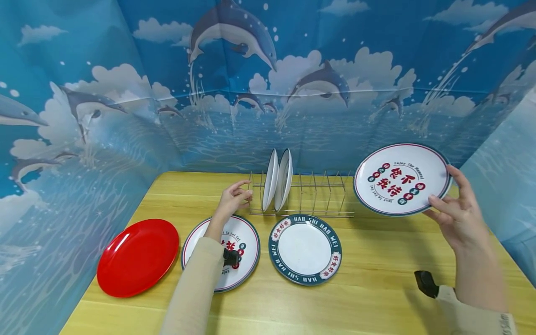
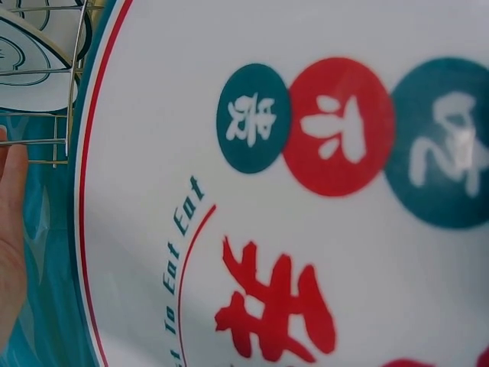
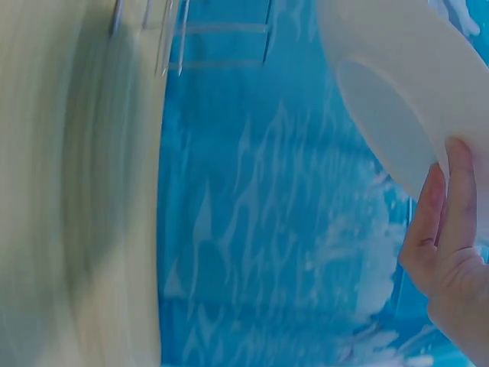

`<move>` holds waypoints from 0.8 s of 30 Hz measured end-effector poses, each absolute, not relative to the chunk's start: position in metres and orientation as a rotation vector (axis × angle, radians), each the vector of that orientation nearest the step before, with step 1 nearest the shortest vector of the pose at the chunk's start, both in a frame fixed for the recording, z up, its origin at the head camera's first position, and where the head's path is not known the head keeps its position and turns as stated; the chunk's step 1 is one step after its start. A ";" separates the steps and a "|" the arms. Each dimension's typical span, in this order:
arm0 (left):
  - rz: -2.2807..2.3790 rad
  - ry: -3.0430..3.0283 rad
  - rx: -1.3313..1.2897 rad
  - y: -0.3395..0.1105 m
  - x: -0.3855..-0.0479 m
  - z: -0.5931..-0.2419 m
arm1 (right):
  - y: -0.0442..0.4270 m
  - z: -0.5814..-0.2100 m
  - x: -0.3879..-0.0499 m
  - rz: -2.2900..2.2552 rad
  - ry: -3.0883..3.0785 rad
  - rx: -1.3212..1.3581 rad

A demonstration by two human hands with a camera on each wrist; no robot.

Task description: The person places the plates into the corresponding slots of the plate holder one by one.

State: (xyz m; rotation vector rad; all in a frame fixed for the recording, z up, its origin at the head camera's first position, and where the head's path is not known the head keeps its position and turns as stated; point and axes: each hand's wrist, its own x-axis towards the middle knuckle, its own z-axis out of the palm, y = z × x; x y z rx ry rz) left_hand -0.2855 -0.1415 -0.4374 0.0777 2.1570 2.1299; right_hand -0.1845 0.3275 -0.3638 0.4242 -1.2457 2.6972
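Observation:
My right hand grips the right rim of a white plate with red and green lettering, held up in the air at the right. In the right wrist view the plate's underside shows, with fingers pressed against it. At the left end of a wire dish rack, my left hand pinches the end wire. Two plates stand upright in the rack near that end. Beneath my left forearm lies a lettered white plate, which fills most of the left wrist view.
A red plate lies at the left of the wooden table. A white plate with a green lettered rim lies in front of the rack. Behind the table hangs a blue dolphin-patterned cloth.

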 end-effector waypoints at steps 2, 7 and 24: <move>2.129 2.158 0.076 -0.142 -0.286 -0.437 | 0.317 -0.360 -0.189 2.672 -1.292 0.417; 2.122 2.166 0.096 -0.142 -0.286 -0.437 | 0.292 -0.352 -0.199 2.622 -1.415 0.383; 2.101 2.182 0.075 -0.143 -0.287 -0.439 | 0.213 -0.343 -0.228 2.510 -1.792 0.352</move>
